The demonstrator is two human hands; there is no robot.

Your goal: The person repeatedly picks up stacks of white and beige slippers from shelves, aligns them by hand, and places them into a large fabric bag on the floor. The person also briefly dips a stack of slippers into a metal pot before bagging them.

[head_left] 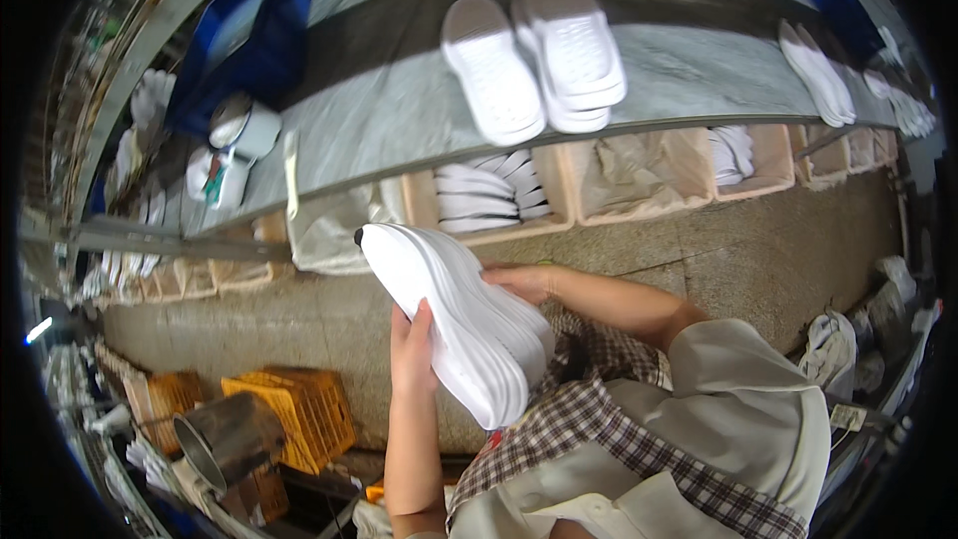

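Observation:
A thick stack of white shoe soles (464, 324) is held between my two hands in front of my body, tilted, with its far end pointing up and left. My left hand (412, 344) is closed on the stack's left side, the thumb lying against the lower sole. On the opposite side, my right hand (519, 280) presses against the edges, some of its fingers hidden behind the soles. Beyond them, more white soles lie on the grey bench (389, 105): a left pile (496, 80) and a right pile (577, 45), side by side.
Under the bench edge stand bins, one with white soles (484, 195), another lined with crumpled sheeting (639, 175). Blue crates (244, 40) and white cups (249, 130) sit at the bench's left. Yellow crates (319, 419) and a metal pot (230, 439) are low on the left.

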